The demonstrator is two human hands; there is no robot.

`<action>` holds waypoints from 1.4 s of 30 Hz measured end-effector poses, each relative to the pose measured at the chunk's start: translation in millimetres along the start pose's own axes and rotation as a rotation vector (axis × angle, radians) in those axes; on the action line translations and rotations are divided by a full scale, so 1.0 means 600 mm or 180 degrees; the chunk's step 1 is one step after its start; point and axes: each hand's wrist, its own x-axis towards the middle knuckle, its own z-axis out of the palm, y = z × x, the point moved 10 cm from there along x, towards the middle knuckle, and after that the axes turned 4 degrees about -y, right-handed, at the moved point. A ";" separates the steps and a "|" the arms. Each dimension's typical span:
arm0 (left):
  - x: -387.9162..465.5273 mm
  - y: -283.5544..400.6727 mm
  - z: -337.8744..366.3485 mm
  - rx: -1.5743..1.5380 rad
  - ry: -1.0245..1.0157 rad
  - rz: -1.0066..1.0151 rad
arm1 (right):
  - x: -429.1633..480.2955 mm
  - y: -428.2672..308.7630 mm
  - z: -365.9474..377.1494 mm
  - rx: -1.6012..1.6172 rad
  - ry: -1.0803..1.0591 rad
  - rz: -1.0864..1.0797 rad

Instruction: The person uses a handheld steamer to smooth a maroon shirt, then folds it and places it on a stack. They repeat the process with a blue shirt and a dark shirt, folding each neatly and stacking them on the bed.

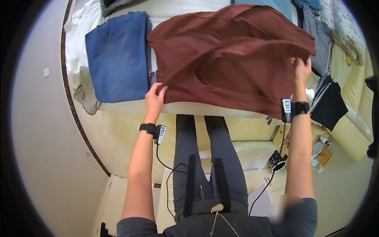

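Note:
A dark reddish-brown garment lies spread with folds across the bed in front of me. My left hand pinches its lower left corner between thumb and fingers. At the garment's right side, my right hand grips the edge, higher up than my left hand. Just left of the brown cloth sits a folded blue garment, on top of darker cloth that shows at its right edge. Both wrists wear black straps with small cabled devices.
White cloth and a beige cap-like item lie at far left. Grey clothing, a floral quilt and folded black cloth are at right. A dark patterned bin stands on the floor, lower right.

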 end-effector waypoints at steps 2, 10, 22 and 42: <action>0.008 -0.017 0.016 0.0227 -0.0339 -0.0341 | 0.015 0.067 -0.056 -0.0102 0.0164 0.0258; 0.016 0.043 0.017 0.0594 -0.0895 0.0471 | -0.018 0.243 -0.175 0.0690 0.0731 0.1790; 0.025 0.135 -0.026 0.4213 -0.0974 0.1733 | -0.065 0.246 -0.166 0.0354 0.0744 0.2348; 0.044 0.033 -0.018 0.2234 -0.0271 0.0012 | 0.000 0.130 -0.121 0.0453 -0.0921 0.1077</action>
